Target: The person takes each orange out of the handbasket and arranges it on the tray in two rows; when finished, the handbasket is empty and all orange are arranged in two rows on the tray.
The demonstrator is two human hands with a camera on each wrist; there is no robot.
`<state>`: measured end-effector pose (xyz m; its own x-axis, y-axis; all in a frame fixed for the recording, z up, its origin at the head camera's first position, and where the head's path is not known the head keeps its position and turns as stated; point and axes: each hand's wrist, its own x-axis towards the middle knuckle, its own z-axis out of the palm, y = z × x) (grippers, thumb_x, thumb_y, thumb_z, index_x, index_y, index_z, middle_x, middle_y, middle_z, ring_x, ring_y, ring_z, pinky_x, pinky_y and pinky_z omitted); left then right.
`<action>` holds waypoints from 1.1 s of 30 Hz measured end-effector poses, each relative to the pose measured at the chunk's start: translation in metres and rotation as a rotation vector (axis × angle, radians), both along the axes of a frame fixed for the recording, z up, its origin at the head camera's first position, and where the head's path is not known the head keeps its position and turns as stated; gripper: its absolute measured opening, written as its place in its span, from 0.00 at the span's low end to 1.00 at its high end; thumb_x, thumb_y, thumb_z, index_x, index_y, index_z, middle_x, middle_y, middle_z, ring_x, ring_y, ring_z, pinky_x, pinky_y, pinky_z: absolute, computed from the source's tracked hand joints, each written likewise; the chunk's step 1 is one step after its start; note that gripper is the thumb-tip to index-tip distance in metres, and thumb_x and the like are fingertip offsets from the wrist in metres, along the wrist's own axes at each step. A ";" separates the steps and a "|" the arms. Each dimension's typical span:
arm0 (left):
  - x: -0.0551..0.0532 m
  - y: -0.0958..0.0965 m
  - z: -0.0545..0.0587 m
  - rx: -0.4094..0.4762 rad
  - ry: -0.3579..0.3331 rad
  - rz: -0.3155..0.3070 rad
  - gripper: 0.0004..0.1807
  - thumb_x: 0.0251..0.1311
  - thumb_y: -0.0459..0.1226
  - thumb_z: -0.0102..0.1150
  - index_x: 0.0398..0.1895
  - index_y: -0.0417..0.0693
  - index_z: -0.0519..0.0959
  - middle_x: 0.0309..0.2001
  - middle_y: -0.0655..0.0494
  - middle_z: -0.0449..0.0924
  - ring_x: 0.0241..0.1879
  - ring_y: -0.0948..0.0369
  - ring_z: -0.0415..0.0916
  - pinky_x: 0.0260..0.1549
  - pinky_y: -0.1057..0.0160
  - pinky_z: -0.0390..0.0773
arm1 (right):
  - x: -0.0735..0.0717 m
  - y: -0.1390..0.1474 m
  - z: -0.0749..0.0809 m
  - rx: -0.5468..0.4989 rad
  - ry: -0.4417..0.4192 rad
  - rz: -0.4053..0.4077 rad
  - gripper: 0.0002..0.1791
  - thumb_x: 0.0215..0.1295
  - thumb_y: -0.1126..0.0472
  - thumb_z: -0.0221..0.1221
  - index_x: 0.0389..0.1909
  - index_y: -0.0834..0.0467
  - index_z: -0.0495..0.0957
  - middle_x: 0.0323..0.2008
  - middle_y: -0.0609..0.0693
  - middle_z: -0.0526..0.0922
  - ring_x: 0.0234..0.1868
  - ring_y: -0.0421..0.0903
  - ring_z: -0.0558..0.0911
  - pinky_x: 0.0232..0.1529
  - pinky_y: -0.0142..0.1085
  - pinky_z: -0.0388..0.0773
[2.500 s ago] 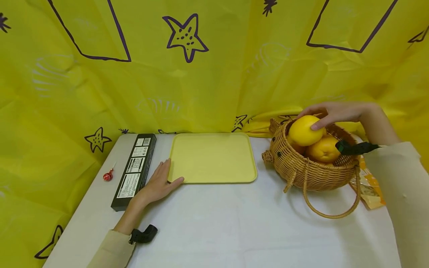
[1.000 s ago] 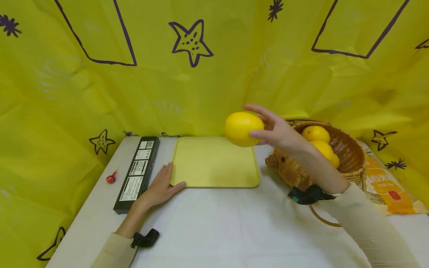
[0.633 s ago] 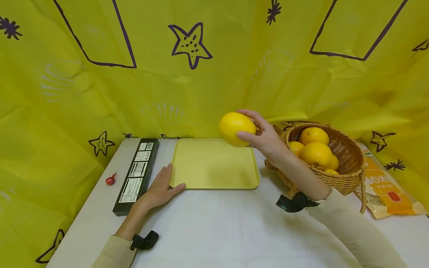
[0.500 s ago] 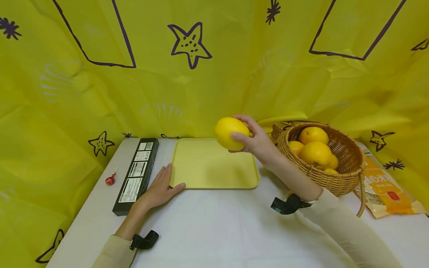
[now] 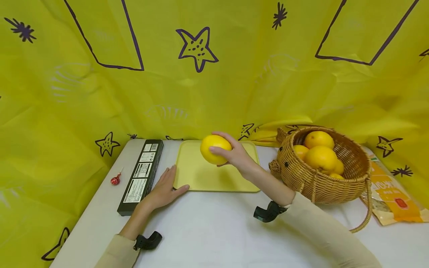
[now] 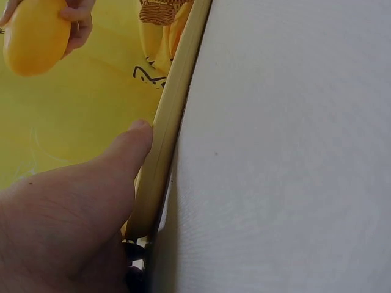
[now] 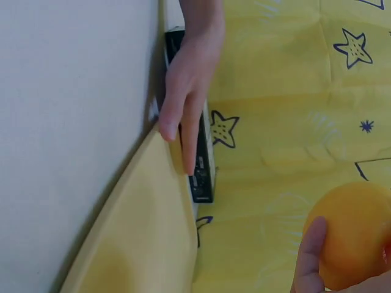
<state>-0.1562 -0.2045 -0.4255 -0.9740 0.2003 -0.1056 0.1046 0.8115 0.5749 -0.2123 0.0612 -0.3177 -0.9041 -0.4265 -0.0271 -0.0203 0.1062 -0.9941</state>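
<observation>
My right hand [image 5: 237,156] grips a yellow-orange orange [image 5: 212,149] with the thumb on the near side and fingers over the far side. It holds the fruit above the middle of a pale yellow tray [image 5: 234,180]. The right wrist view shows the thumb pressed on the orange [image 7: 351,235]. At the tray's left end, my left hand [image 5: 165,190] rests with straight fingers along the edge and the thumb at the near corner. In the left wrist view, that thumb touches the tray rim [image 6: 168,122]. More oranges [image 5: 321,158] lie in a wicker animal-shaped basket [image 5: 342,191] on the right.
Left of the tray lies a long dark box [image 5: 142,176] with white labels. A red lollipop [image 5: 115,179] is beyond it near the table's left edge. An orange food packet [image 5: 395,197] lies behind the basket's right side. A yellow patterned cloth [image 5: 234,93] hangs at the back.
My right hand has lifted an orange out of the basket and carried it left over the tray, then lower. The left hand stays at the tray's left edge. The view has shifted slightly.
</observation>
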 end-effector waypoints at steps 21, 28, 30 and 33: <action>-0.002 0.001 -0.001 -0.003 -0.010 0.005 0.56 0.64 0.62 0.50 0.76 0.35 0.35 0.78 0.38 0.35 0.77 0.40 0.32 0.74 0.40 0.40 | -0.053 -0.053 -0.024 0.099 -0.150 -0.102 0.36 0.62 0.45 0.61 0.70 0.44 0.63 0.62 0.53 0.68 0.46 0.47 0.74 0.43 0.40 0.79; -0.004 0.000 -0.001 -0.008 -0.003 0.007 0.56 0.63 0.63 0.49 0.77 0.35 0.36 0.78 0.38 0.34 0.77 0.41 0.31 0.74 0.40 0.40 | -0.072 -0.067 -0.035 0.105 -0.158 -0.136 0.36 0.61 0.45 0.63 0.69 0.44 0.64 0.62 0.54 0.69 0.42 0.46 0.73 0.46 0.44 0.78; -0.004 0.000 -0.001 -0.007 -0.005 0.006 0.56 0.63 0.63 0.49 0.77 0.35 0.36 0.78 0.38 0.34 0.78 0.41 0.31 0.75 0.40 0.40 | -0.077 -0.071 -0.040 0.117 -0.140 -0.154 0.36 0.60 0.45 0.63 0.68 0.44 0.64 0.62 0.54 0.69 0.44 0.46 0.74 0.46 0.43 0.77; -0.003 0.000 -0.001 -0.008 -0.010 0.009 0.56 0.63 0.63 0.49 0.77 0.36 0.35 0.78 0.39 0.34 0.78 0.42 0.31 0.75 0.40 0.40 | -0.084 -0.077 -0.047 0.134 -0.110 -0.170 0.36 0.60 0.46 0.64 0.68 0.46 0.64 0.62 0.55 0.69 0.49 0.48 0.74 0.45 0.40 0.77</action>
<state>-0.1597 -0.2047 -0.4268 -0.9745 0.1910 -0.1173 0.0917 0.8171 0.5692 -0.2965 -0.0160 -0.3652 -0.9509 -0.2548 -0.1755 0.1166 0.2301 -0.9661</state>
